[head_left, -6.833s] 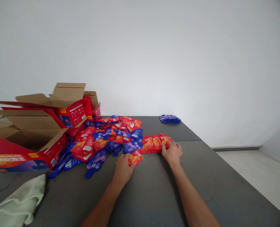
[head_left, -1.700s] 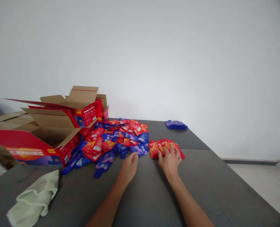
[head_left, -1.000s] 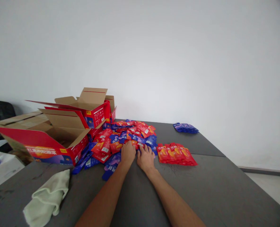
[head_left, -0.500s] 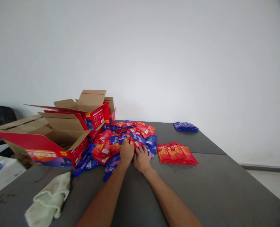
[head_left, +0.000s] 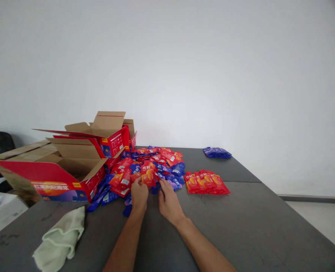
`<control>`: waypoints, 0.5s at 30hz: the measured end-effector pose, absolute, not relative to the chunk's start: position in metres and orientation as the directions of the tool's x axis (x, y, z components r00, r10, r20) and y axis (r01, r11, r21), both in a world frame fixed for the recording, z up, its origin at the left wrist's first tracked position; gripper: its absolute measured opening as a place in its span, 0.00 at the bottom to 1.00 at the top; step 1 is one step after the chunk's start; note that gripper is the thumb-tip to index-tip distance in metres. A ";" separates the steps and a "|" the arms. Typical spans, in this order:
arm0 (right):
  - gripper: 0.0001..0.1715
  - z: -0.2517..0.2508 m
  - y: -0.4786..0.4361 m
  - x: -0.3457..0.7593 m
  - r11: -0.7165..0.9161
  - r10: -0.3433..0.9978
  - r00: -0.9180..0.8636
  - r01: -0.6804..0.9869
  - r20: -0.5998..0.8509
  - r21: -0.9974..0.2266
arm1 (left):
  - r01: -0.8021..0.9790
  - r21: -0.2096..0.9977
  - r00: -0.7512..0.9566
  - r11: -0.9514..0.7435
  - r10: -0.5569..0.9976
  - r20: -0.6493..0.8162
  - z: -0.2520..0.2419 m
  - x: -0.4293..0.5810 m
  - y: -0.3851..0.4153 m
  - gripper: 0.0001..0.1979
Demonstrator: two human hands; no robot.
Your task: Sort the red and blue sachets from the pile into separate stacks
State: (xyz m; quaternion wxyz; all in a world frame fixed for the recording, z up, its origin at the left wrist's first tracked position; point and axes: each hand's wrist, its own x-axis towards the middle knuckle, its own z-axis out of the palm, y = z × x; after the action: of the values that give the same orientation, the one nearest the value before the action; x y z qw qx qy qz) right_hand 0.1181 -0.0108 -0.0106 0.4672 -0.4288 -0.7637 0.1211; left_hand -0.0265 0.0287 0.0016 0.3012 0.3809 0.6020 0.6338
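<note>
With the clock face centred on the red packet (head_left: 148, 174) and 12 pointing away from the wearer, the left hand (head_left: 139, 193) holds that packet at its 8 o'clock edge, thumb and fingers pinched together there. The packet stands out at the near side of a mixed pile (head_left: 162, 167) of red and blue packets, its printed front towards the wearer.

The right hand (head_left: 169, 202) comes in from 5 o'clock, index finger extended and thumb apart from it lower down. Its fingertips meet a sliver of red at 3 o'clock; whether they pinch it or only touch it cannot be told.

On the dark table (head_left: 226, 219), a row of overlapping red packets (head_left: 207, 182) lies at 3 o'clock, and blue packets (head_left: 217, 152) are stacked at 2. An open box (head_left: 57, 189) stands at 9, a pale cloth (head_left: 64, 238) at 7.

The packet looks light and soft, with a glossy skin that may slide against its neighbours. A flat side edge should give 2 fingertips a surer hold than the filled middle, which could bulge if squeezed.
</note>
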 end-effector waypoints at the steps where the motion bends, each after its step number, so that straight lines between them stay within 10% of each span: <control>1: 0.28 -0.011 -0.014 0.122 0.579 0.782 -0.145 0.529 0.606 -0.621 | -0.074 0.991 -0.471 -0.112 0.880 0.064 0.001 -0.020 0.027 0.18; 6: 0.20 -0.008 -0.024 0.143 0.334 0.892 0.148 0.420 0.427 -0.844 | -0.383 0.923 -0.300 -0.032 0.950 -0.092 -0.006 0.011 0.016 0.15; 15: 0.29 0.011 -0.040 0.160 0.133 0.958 0.157 0.490 0.238 -0.861 | -0.108 0.992 -0.289 -0.072 0.957 0.038 -0.006 0.026 -0.001 0.12</control>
State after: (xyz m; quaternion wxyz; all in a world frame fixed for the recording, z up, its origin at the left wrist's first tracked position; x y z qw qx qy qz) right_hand 0.1599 -0.0398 0.0113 0.4588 -0.6068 -0.5968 0.2551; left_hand 0.0263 -0.0013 -0.0056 0.4369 0.4059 0.5228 0.6092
